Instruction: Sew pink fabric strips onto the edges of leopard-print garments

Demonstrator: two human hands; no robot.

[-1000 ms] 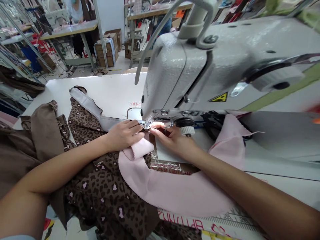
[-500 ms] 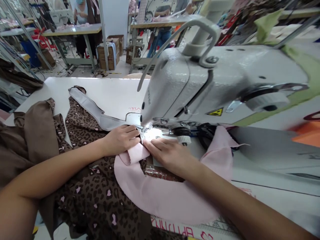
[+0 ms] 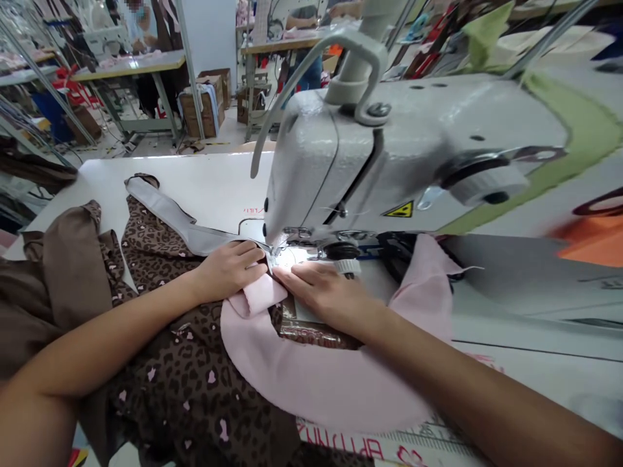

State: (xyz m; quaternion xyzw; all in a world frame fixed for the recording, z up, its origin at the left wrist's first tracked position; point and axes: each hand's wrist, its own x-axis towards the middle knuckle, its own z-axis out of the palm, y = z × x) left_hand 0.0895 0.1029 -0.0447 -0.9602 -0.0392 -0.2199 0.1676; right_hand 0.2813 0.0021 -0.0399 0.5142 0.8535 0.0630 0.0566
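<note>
My left hand lies on the leopard-print fabric, its bent fingers closed on the folded end of a pink fabric strip, left of the presser foot. On the other side, my right hand has its fingers drawn together, tips pinching the cloth edge right in front of the foot. What lies under those fingertips is mostly hidden. The pink strip curves below my right forearm and comes up again beside the sewing machine. A pale grey band edges the print cloth behind my left hand.
Plain brown cloth is heaped at the left of the white table. A printed ruler strip runs along the front. Orange material lies at the right. Behind are other worktables, cardboard boxes and people.
The view has shifted slightly, so the machine appears further left. Both hands keep nearly the same place at the presser foot, and the cloth has hardly moved.
</note>
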